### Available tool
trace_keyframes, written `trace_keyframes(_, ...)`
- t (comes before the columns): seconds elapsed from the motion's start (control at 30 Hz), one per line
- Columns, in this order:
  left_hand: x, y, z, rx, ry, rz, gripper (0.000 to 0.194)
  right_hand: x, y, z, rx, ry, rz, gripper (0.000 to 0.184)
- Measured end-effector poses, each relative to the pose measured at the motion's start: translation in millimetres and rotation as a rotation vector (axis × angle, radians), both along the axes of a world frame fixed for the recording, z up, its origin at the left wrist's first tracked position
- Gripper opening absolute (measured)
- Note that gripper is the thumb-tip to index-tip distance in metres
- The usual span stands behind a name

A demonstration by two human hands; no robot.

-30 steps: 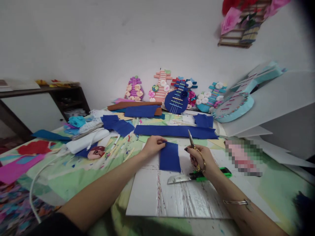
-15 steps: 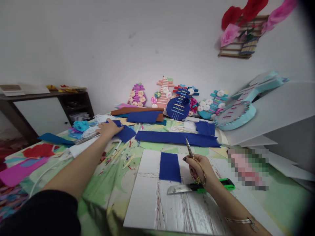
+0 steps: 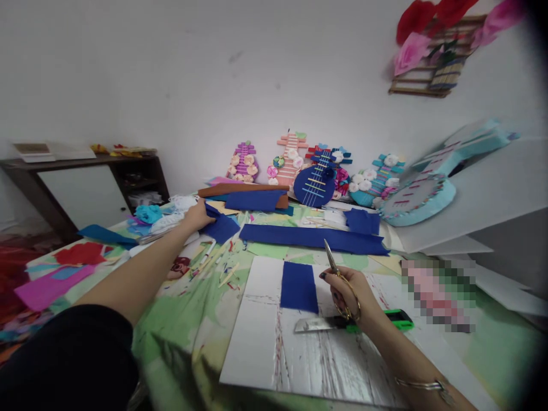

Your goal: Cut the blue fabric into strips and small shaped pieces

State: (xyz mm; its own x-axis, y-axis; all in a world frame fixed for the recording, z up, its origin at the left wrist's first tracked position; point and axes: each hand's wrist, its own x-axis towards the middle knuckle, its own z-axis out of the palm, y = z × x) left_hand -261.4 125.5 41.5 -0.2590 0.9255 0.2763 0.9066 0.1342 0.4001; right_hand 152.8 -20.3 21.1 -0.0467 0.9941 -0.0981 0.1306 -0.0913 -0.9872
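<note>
My left hand (image 3: 198, 217) reaches to the far left of the table, its fingers closed on the edge of a dark blue felt piece (image 3: 221, 226). In my right hand (image 3: 349, 291) is a pair of gold-handled scissors (image 3: 331, 258), blades together and pointing up and away. Below that hand a green and black utility knife (image 3: 319, 324) lies on the scored white board (image 3: 252, 348), its blade toward the left. A blue felt rectangle (image 3: 298, 287) lies flat on the board, left of the scissors. Beyond the board stretches a long blue felt strip (image 3: 312, 238).
Folded felt (image 3: 252, 200) and another blue scrap (image 3: 362, 221) lie farther back. Several decorated lute shapes (image 3: 314, 185) lean on the wall. White yarn (image 3: 180, 208), pink felt (image 3: 55, 285) and a marker (image 3: 208, 250) are at left. White sheets (image 3: 483, 214) stand at right.
My left hand has closed on the blue felt piece and drawn slightly right with it. The right hand still holds the scissors above the board. The whole view has shifted a little.
</note>
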Motion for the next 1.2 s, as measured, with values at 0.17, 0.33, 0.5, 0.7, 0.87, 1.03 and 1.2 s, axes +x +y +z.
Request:
trace_keyframes(0.17, 5.9, -1.8, 1.7, 0.087, 0.114, -0.004, 0.06, -1.0, -1.6, 1.9, 0.026, 0.001, -0.006, 0.029)
trace_keyframes(0.33, 15.9, 0.9, 21.8, 0.287, -0.062, -0.091, 0.054, -1.6, -2.5, 2.9, 0.009, 0.024, 0.002, 0.031)
trace_keyframes(0.5, 68.8, -8.9, 50.8, 0.315, -0.526, -0.37, 0.056, -1.2, -2.3, 1.6, 0.032, 0.034, -0.008, 0.031)
trace_keyframes(0.7, 150.6, -32.9, 64.3, -0.087, -1.072, -0.71, 0.05, -0.8, -3.8, 6.8, 0.051, 0.03, -0.031, 0.027)
trace_keyframes(0.87, 171.4, -21.9, 36.1, -0.187, -0.851, -0.678, 0.047, -1.4, -5.3, 11.4, 0.069, 0.061, -0.055, 0.026)
trace_keyframes(1.03, 156.2, -3.6, -4.4, -0.025, -0.348, -0.531, 0.043, -2.8, -5.1, 11.2, 0.048, 0.073, -0.058, 0.027)
trace_keyframes(1.2, 133.6, -6.1, -20.3, 0.058, -0.173, -0.421, 0.042, -4.0, -4.8, 7.4, 0.034, 0.082, -0.045, 0.027)
